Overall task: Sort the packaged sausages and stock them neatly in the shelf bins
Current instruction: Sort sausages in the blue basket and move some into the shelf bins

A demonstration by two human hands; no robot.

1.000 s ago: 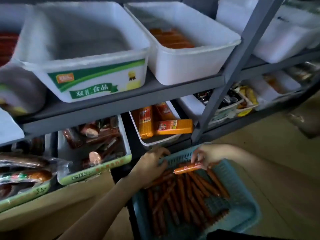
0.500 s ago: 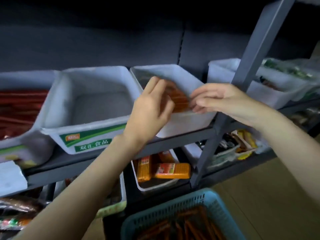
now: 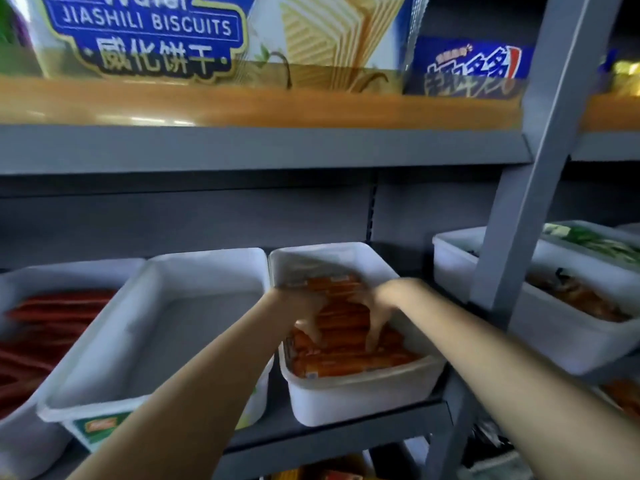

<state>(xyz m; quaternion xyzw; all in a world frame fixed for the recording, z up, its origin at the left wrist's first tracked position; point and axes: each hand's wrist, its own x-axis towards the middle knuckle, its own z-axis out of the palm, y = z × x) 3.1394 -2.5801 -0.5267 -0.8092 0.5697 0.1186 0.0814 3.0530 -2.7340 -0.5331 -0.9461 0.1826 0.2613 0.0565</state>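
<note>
1. We reach both hands into the middle white bin (image 3: 360,393), where the orange sausages (image 3: 349,362) lie in rows.
2. Our left hand (image 3: 304,313) rests on the sausages, fingers spread and pointing down; whether it pinches one we cannot tell.
3. Our right hand (image 3: 384,306) has straight fingers pushed down among them.
4. Left of that bin stands a bare white bin (image 3: 114,341), and beyond it one holding red sausages (image 3: 41,327).
5. Right of that bin a grey shelf post (image 3: 519,216) rises, crossing a further bin (image 3: 561,327).
6. Above that bin, a biscuit box (image 3: 145,36) sits on the upper shelf.
</note>
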